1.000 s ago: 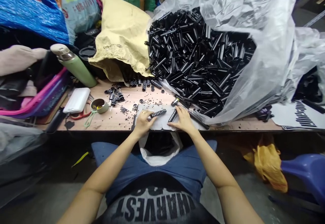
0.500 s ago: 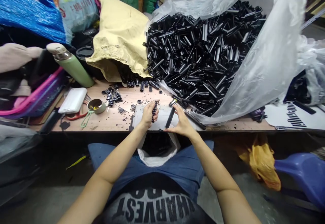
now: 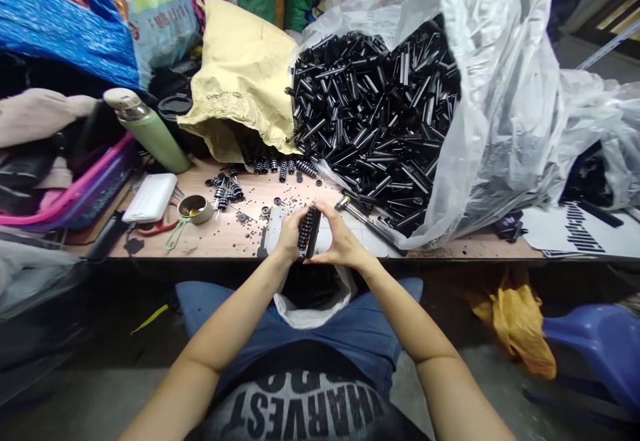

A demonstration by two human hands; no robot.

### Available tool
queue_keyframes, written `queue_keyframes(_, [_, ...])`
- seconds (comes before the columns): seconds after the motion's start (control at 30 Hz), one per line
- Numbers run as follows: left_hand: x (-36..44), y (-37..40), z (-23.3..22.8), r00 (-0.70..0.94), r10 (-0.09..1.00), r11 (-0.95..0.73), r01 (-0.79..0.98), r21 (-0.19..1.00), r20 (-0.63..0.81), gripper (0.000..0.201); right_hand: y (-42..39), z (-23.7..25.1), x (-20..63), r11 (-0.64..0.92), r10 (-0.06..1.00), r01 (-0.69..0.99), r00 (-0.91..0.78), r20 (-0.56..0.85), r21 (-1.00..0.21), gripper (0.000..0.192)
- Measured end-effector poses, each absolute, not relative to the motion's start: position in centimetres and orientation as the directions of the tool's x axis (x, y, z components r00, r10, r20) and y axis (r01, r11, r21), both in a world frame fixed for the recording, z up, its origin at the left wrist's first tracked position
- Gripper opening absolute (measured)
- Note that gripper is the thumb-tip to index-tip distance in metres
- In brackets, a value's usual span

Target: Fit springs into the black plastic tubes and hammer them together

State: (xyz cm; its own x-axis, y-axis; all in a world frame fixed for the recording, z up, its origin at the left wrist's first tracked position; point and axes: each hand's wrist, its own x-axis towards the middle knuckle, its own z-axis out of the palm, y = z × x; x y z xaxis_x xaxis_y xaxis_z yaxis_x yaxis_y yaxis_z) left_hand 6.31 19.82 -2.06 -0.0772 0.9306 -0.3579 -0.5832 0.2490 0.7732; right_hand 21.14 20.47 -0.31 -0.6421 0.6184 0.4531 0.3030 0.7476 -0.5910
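Both hands meet above the white plate (image 3: 273,227) at the table's front edge. My left hand (image 3: 286,235) is closed around a black cylindrical piece with ringed, toothed rows (image 3: 305,229). Right against it stands a smooth black plastic piece (image 3: 314,235), long and tube-like, gripped between the thumb and fingers of my right hand (image 3: 343,237). The two pieces lie side by side and seem to touch; whether one sits inside the other I cannot tell. Just right of the hands lies a hammer-like tool (image 3: 367,219) with a metal shaft and dark handle.
A clear plastic bag (image 3: 480,161) full of black pieces (image 3: 370,121) fills the right back. Ringed pieces (image 3: 283,169) spill from a yellow sack (image 3: 240,74). Left are a metal cup (image 3: 203,211), white box (image 3: 150,197) and green bottle (image 3: 150,135). An open white bag (image 3: 300,319) sits between my legs.
My right hand has moved left with the smooth black piece, up against the ringed piece in my left hand. The clear bag's right side has folded inward over the pile.
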Motion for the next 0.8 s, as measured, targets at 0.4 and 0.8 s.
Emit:
queue_keyframes(0.4, [6.2,19.3,-1.5,-0.019,0.918,0.336,-0.499,0.799,-0.397,0.036,20.2,-1.7,20.0,0.583,0.759,0.389,-0.573,0.308,-0.713,0.107])
queue_keyframes(0.8, [5.7,18.4,-8.8,0.240,0.912,-0.400,0.697,0.595,0.332,0.039,20.1,-6.4,21.4,0.422,0.904,0.770,-0.395,0.163,-0.479,0.073])
